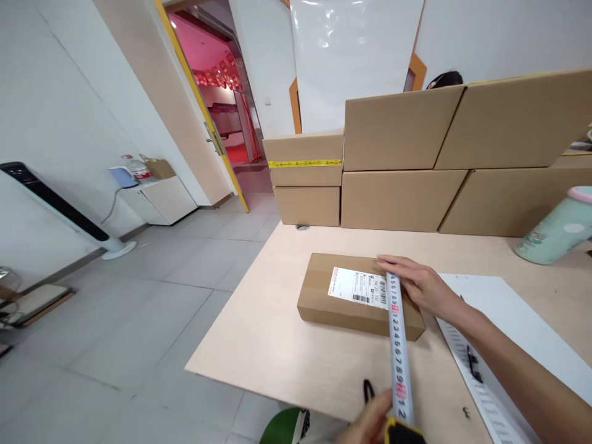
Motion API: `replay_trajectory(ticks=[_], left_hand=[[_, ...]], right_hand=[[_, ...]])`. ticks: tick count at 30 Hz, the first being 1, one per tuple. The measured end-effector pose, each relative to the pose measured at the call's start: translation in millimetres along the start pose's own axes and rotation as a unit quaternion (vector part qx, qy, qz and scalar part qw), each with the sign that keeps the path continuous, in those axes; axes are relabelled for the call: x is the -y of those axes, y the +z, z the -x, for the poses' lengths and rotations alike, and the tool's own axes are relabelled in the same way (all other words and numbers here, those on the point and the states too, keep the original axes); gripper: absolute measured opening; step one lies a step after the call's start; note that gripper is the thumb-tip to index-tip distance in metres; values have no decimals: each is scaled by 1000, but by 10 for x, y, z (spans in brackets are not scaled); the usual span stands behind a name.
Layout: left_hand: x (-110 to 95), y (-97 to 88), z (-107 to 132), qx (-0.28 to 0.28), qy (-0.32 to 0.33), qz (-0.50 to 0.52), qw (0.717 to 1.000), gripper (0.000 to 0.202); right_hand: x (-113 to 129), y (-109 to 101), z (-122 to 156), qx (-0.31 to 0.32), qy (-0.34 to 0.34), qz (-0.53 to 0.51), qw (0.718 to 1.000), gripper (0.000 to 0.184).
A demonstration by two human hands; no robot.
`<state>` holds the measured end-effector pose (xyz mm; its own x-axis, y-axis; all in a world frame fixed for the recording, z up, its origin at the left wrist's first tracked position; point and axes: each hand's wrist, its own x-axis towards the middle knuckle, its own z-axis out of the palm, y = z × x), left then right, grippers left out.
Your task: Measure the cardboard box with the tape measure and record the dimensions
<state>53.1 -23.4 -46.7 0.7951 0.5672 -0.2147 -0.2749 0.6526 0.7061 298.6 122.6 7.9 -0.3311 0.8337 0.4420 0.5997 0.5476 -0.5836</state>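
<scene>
A small brown cardboard box (319,287) lies flat on the light wooden table, with a white printed shipping label (346,283) on its top. The silver blade of a tape measure (396,345) stretches across the box's right part and past its near side. At the far edge, my right hand (416,283) holds the blade's end against the box, fingers closed over it. My left hand (374,419), partly blurred at the bottom edge, grips the yellow-and-black tape case, which is cut off by the frame.
Large cartons (402,135) stand stacked along the table's back. A mint-green bottle (555,228) leans in view at right. White paper (518,314) and a printed sheet with a black pen (474,364) lie under my right forearm. The table's left edge (231,290) borders the tiled floor.
</scene>
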Motion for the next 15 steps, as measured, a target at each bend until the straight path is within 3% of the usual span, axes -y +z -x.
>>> replay_trajectory(ticks=[4,9,12,15], left_hand=[[-183,30,-74,-37,66,33,997,75],[-110,-38,-208,-110,84,119,983,60],[-49,-28,-225,-139,58,165,975,57],[-53,17,-171,-126,76,141,979,53]], right_hand=[[-58,107,-376,43,53,-75,995,44],[-76,274,-596,83,155,-129,976,39],[-82,307,-627,97,156,-143,973,37],[-115,306,-645,104,146,-157,971,32]])
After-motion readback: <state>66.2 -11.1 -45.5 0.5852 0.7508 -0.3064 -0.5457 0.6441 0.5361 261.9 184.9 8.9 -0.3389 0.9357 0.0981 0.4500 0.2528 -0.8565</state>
